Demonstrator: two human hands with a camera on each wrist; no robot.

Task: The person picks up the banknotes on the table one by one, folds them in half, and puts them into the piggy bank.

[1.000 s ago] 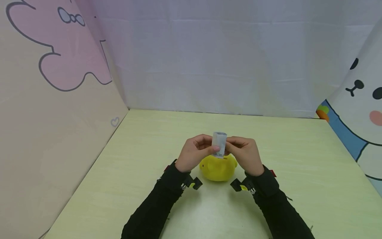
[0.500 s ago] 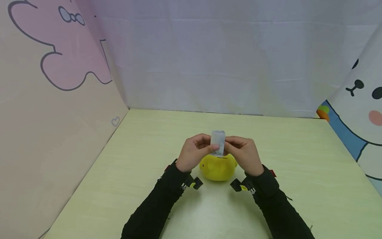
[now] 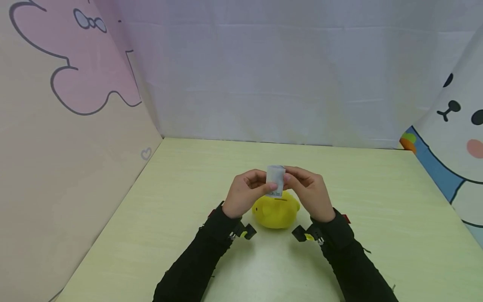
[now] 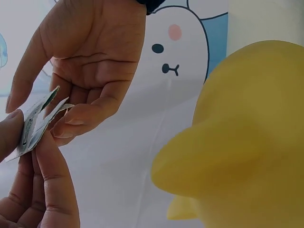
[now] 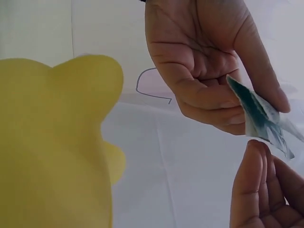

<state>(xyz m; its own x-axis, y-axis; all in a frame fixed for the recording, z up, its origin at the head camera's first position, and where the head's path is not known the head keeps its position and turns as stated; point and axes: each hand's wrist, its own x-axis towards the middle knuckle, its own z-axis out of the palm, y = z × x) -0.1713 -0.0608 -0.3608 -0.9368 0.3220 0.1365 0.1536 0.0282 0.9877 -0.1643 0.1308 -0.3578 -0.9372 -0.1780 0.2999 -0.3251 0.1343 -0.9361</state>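
Note:
A small folded banknote [image 3: 274, 180] with green print is up above a yellow animal-shaped money box [image 3: 275, 214], which has a slot [image 3: 281, 199] in its top. My left hand [image 3: 247, 191] pinches the note between thumb and fingers. At the note's right edge is my right hand [image 3: 311, 193], its fingers loosely bent. In the left wrist view, the right hand's thumb [image 4: 28, 71] stands apart from the note's loose folded ends [image 4: 59, 107]. The right wrist view has the right hand's fingertips [image 5: 256, 145] close under the note [image 5: 259, 114]; contact there is hard to tell.
The money box stands on a pale yellow table [image 3: 188, 188]. A white sheet [image 3: 241, 75] hangs behind the table, with a pink cartoon panel [image 3: 94, 67] on the left and a white cartoon animal [image 3: 453, 138] on the right.
The right hand's thumb and index finger have moved up along the note's edge. The note has risen slightly and its face has turned. The left hand keeps its pinch; the money box stays put.

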